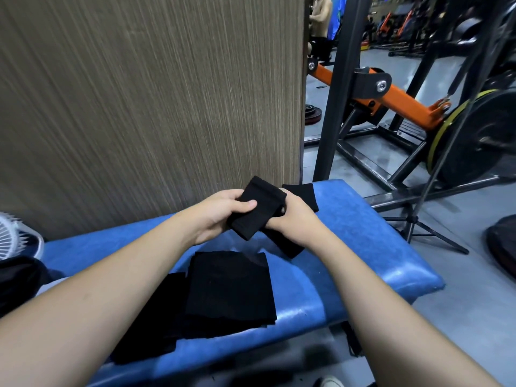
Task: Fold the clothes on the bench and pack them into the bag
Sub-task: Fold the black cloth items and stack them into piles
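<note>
Both hands hold one small black cloth piece [258,208] above the blue padded bench [363,247]. The left hand [220,216] grips its near end, thumb on top; the right hand [293,219] closes on the far side, and a dark part hangs under this wrist. It looks like a sock or band; I cannot tell which. A folded black garment [231,286] lies flat on the bench just below the hands, over another black piece [150,317]. One more small black item [303,195] lies beyond the hands. At the left edge a dark thing [19,280] may be the bag, but this is not clear. The hanging part could slip free and open the fold, or drag over the folded stack and disturb it.
</note>
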